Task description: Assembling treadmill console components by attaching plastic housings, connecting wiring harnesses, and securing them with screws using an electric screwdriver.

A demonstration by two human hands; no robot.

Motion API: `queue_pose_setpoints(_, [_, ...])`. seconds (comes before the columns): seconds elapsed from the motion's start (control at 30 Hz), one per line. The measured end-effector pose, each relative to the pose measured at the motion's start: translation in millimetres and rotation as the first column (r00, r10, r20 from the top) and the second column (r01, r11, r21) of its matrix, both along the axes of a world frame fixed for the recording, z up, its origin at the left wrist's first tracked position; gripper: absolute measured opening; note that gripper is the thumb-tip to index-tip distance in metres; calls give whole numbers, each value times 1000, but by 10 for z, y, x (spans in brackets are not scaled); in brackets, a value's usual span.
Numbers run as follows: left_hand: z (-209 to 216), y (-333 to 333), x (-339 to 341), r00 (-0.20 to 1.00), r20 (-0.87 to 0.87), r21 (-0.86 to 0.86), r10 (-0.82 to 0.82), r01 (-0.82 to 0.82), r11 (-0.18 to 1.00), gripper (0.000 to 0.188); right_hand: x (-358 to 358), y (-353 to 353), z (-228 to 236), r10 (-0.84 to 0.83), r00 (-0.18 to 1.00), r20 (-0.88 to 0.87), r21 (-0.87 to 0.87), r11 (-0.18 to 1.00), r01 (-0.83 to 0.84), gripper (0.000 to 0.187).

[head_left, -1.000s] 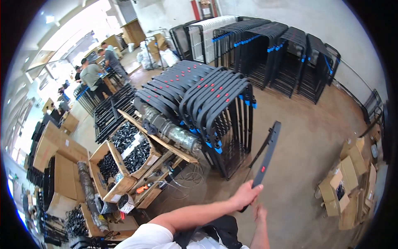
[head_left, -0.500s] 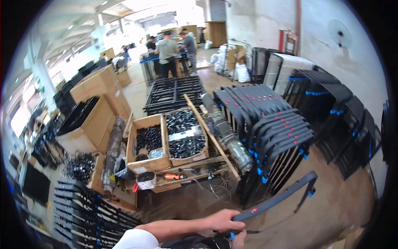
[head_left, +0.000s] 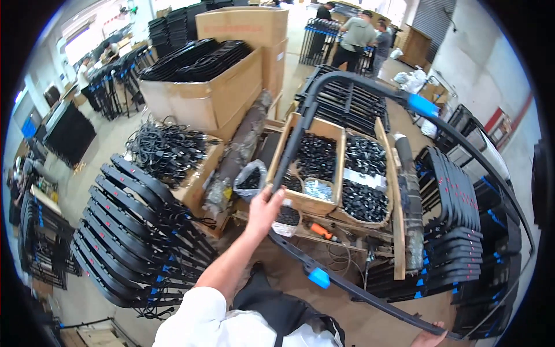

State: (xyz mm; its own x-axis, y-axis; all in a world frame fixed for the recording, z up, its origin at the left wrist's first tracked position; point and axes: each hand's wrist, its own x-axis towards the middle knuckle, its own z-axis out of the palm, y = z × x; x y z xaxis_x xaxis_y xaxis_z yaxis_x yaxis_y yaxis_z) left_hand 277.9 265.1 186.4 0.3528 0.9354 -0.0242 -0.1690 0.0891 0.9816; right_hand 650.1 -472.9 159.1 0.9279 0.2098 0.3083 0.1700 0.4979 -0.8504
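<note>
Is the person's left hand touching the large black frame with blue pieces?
Touching. The head view shows the left hand gripping one side bar of the black frame, with no visible gap.

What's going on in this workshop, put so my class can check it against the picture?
A person in a white shirt has a large, round-cornered black frame with blue fittings in front of them. The left hand grips one bar; the right hand is at the frame near the picture's lower edge, its grip unclear. Beyond stand two open tan boxes of small black parts, with an orange-handled tool nearer the person. At left is a stack of curved black bars with red marks.
</note>
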Motion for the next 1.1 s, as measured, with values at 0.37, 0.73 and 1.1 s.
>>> queue_pose_setpoints(0.37, [-1709, 2227, -1800, 739, -632, -6, 234, -307, 952, 37, -86, 4236, 571, -122, 916, -382, -275, 961, 13, 19])
queue_pose_setpoints(0.73, [-1844, 2355, -1715, 478, -812, 339, 333, -77, 938, 38, 593, 4531, -828, -105, 665, -740, -320, 924, -211, 20])
queue_pose_setpoints(1.1, [-1655, 2262, -1422, 145, -889, 445, 434, 54, 894, 49, 622, 4060, -1788, -96, 774, -626, -734, 408, -543, 40])
